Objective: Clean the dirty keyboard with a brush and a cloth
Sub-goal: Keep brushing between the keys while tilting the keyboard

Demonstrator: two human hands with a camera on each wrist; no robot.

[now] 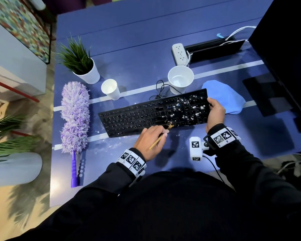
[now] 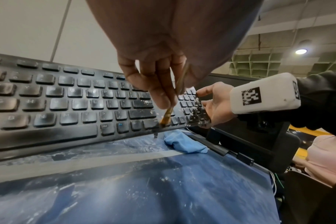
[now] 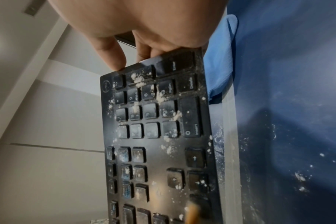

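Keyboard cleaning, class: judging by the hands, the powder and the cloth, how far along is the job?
Done: the keyboard's left half looks mostly free of clumps. In hand: the right hand grips and tilts its right end while the left hand works the brush along the near edge. Left: white powder on the number pad; the blue cloth lies unused behind.

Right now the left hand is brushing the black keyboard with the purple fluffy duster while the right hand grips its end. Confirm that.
Not quite. The left hand holds a thin wooden-handled brush; the head view shows the purple fluffy duster lying untouched on the table. The right hand does grip the black keyboard.
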